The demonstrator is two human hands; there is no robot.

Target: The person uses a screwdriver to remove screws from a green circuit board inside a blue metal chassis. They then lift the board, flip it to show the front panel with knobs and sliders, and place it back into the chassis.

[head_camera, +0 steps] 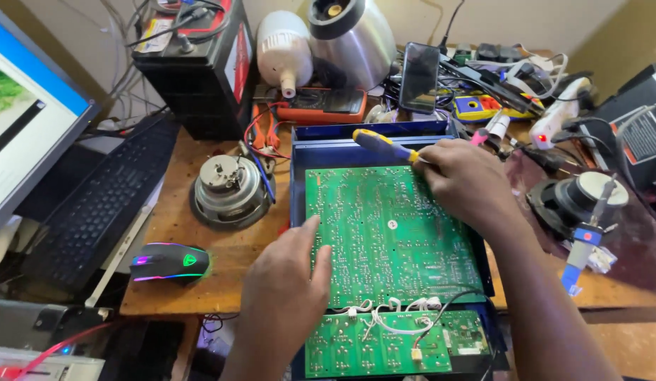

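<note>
Green circuit board (384,233) — left hand (289,289) pressing, right hand (465,180) gripping screwdriver (381,144)

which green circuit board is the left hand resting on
The large upper green board in the blue case; the left hand presses its left edge. The smaller board lies nearer, untouched.

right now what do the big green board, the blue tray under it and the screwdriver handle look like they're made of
Big green board: looks like rigid laminate with a glossy green coat, dotted with shiny solder points. Blue tray: probably painted sheet metal, judging by its thin folded walls and even sheen. Screwdriver handle, held in the right hand: seemingly moulded plastic or rubber, smooth, blue with yellow.
</note>
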